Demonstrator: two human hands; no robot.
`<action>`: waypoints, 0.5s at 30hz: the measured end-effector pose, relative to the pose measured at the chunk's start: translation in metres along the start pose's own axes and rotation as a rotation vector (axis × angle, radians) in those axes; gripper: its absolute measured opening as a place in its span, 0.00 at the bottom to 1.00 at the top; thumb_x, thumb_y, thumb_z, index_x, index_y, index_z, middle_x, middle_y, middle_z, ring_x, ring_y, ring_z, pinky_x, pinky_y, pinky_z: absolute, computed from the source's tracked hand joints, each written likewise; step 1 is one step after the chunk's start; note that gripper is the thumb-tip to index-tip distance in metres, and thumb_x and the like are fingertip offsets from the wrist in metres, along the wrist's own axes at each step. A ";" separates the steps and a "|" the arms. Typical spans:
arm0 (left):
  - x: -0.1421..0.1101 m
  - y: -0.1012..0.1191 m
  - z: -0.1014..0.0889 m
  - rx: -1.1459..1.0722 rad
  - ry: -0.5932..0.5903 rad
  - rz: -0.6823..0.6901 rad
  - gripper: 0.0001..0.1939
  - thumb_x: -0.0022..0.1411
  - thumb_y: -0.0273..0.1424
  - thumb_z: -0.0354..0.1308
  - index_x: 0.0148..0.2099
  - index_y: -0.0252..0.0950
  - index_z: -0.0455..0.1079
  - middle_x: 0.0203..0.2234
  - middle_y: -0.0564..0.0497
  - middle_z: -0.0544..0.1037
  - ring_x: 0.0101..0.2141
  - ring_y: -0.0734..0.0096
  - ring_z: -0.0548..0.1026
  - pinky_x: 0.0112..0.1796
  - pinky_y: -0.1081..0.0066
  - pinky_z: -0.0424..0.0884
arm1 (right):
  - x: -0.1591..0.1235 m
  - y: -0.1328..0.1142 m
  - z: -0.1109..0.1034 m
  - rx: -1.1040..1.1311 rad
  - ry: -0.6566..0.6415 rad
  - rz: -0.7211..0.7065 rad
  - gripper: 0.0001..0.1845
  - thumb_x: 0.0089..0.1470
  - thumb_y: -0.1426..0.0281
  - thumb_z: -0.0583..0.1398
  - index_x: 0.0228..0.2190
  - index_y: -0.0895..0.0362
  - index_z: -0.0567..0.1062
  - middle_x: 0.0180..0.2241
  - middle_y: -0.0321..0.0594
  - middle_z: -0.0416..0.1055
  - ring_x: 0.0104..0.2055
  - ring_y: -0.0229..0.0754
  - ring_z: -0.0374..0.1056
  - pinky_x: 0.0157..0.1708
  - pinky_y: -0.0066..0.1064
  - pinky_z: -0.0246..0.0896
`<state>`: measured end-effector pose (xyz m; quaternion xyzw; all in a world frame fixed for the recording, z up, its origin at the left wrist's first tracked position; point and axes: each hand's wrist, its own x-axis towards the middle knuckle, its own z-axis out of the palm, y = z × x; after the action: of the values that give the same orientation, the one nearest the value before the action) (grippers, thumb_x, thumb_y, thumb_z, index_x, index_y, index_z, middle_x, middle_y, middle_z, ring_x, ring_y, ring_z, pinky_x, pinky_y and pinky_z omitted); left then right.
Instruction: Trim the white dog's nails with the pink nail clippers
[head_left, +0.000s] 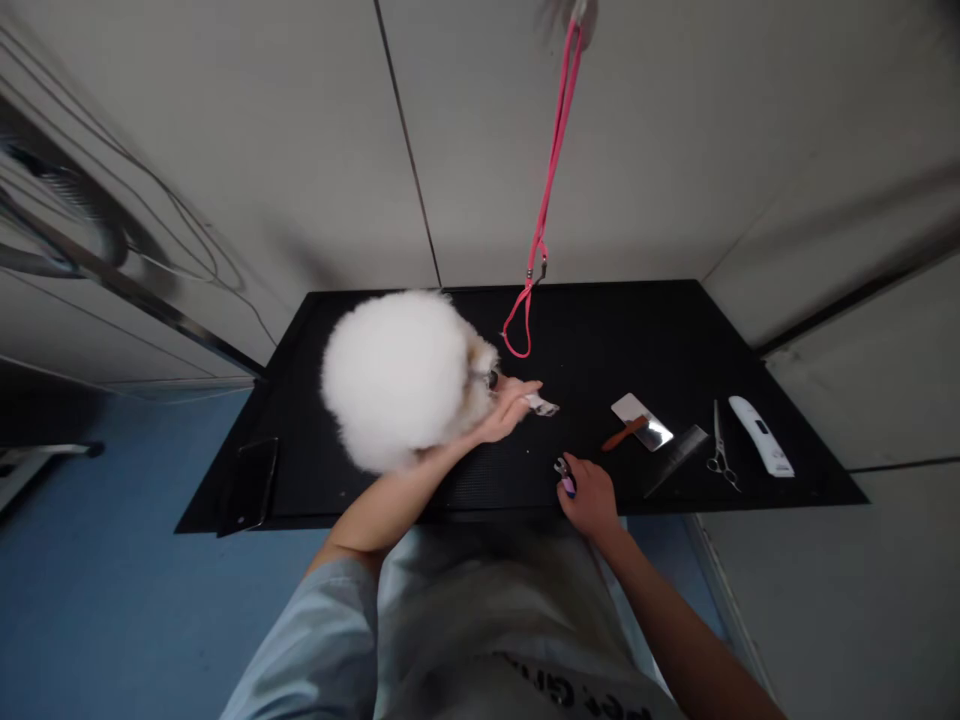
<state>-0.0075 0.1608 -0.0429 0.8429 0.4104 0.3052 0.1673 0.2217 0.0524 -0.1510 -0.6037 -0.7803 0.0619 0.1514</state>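
Observation:
A small fluffy white dog (397, 378) stands on a black grooming table (637, 330). My left hand (508, 408) reaches past the dog's head and is closed round its white front paw (541, 405). My right hand (589, 497) rests near the table's front edge, closed on a small tool with a purple handle (564, 477), which looks like a nail clipper. The two hands are a short way apart.
A pink leash loop (534, 260) hangs over the table from above. To the right lie a slicker brush (637, 424), a comb (676, 460), scissors (720, 458) and a white clipper (761, 435). A dark phone (249, 484) lies at the left front corner. Grey walls enclose the table.

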 end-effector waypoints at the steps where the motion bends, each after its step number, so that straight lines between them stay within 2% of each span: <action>1: -0.003 -0.003 0.000 0.053 0.023 -0.077 0.23 0.67 0.36 0.38 0.58 0.34 0.62 0.48 0.43 0.72 0.50 0.63 0.68 0.53 0.60 0.61 | 0.000 0.001 0.001 0.000 0.006 -0.002 0.24 0.52 0.68 0.53 0.50 0.63 0.66 0.40 0.47 0.69 0.42 0.47 0.63 0.44 0.39 0.56; 4: -0.035 -0.011 0.002 0.186 -0.003 -0.236 0.24 0.65 0.39 0.42 0.60 0.37 0.59 0.54 0.44 0.67 0.56 0.58 0.61 0.57 0.55 0.56 | 0.000 0.003 0.003 0.001 0.031 -0.018 0.23 0.52 0.67 0.53 0.50 0.62 0.66 0.38 0.46 0.69 0.41 0.47 0.64 0.44 0.39 0.57; 6: -0.072 -0.019 0.003 0.172 -0.105 -0.191 0.21 0.65 0.40 0.44 0.55 0.39 0.65 0.49 0.45 0.72 0.52 0.59 0.66 0.54 0.57 0.62 | -0.001 0.005 0.006 -0.007 0.052 -0.024 0.24 0.52 0.67 0.53 0.50 0.61 0.66 0.37 0.46 0.69 0.39 0.47 0.64 0.43 0.40 0.58; 7: -0.092 -0.026 0.002 0.176 -0.086 -0.185 0.19 0.64 0.40 0.46 0.51 0.38 0.69 0.46 0.45 0.74 0.49 0.59 0.68 0.52 0.57 0.64 | -0.001 0.007 0.008 -0.011 0.065 -0.027 0.24 0.51 0.66 0.53 0.50 0.61 0.66 0.37 0.46 0.70 0.39 0.47 0.65 0.42 0.40 0.58; 8: -0.112 -0.033 -0.001 0.206 -0.001 -0.212 0.17 0.63 0.40 0.48 0.46 0.38 0.71 0.43 0.44 0.74 0.47 0.58 0.69 0.51 0.57 0.65 | -0.001 0.008 0.009 -0.012 0.081 -0.031 0.24 0.51 0.66 0.53 0.50 0.61 0.66 0.37 0.46 0.70 0.39 0.47 0.65 0.42 0.41 0.58; 9: -0.129 -0.043 -0.006 0.245 0.142 -0.279 0.16 0.62 0.38 0.48 0.45 0.36 0.72 0.42 0.43 0.74 0.46 0.59 0.70 0.49 0.57 0.67 | -0.001 0.009 0.011 -0.009 0.100 -0.037 0.24 0.51 0.66 0.54 0.49 0.61 0.66 0.37 0.46 0.70 0.39 0.48 0.65 0.43 0.41 0.58; 11: -0.151 -0.066 -0.024 0.330 0.413 -0.490 0.15 0.63 0.33 0.46 0.46 0.35 0.70 0.40 0.43 0.73 0.45 0.61 0.70 0.47 0.58 0.68 | -0.001 0.010 0.014 0.009 0.141 -0.044 0.24 0.50 0.65 0.54 0.49 0.60 0.66 0.37 0.47 0.71 0.39 0.49 0.66 0.45 0.43 0.57; 12: -0.157 -0.079 -0.035 0.368 0.497 -0.595 0.16 0.63 0.29 0.43 0.47 0.34 0.69 0.40 0.42 0.73 0.45 0.62 0.69 0.47 0.58 0.68 | -0.002 0.010 0.015 0.016 0.157 -0.039 0.23 0.50 0.64 0.54 0.48 0.60 0.67 0.37 0.47 0.71 0.40 0.49 0.66 0.46 0.44 0.57; 13: -0.158 -0.094 -0.048 0.400 0.489 -0.666 0.17 0.63 0.27 0.42 0.47 0.33 0.69 0.41 0.42 0.73 0.45 0.62 0.69 0.48 0.59 0.67 | -0.002 0.010 0.016 0.022 0.166 -0.032 0.23 0.50 0.64 0.54 0.47 0.59 0.67 0.37 0.47 0.71 0.40 0.49 0.67 0.47 0.45 0.56; 14: -0.156 -0.108 -0.060 0.435 0.414 -0.708 0.17 0.62 0.24 0.41 0.47 0.33 0.69 0.42 0.42 0.73 0.46 0.63 0.69 0.48 0.60 0.67 | -0.002 0.009 0.016 0.025 0.170 -0.023 0.22 0.50 0.63 0.55 0.47 0.59 0.67 0.38 0.47 0.72 0.40 0.49 0.67 0.48 0.46 0.56; 15: -0.153 -0.123 -0.072 0.461 0.268 -0.706 0.18 0.61 0.21 0.41 0.47 0.32 0.69 0.44 0.41 0.72 0.47 0.63 0.68 0.50 0.61 0.65 | -0.002 0.009 0.016 0.027 0.169 -0.016 0.22 0.50 0.63 0.55 0.46 0.58 0.68 0.38 0.46 0.72 0.41 0.50 0.67 0.49 0.46 0.56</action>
<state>-0.2000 0.1167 -0.1115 0.6195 0.7484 0.2364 0.0143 0.2253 0.0545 -0.1689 -0.5983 -0.7686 0.0198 0.2254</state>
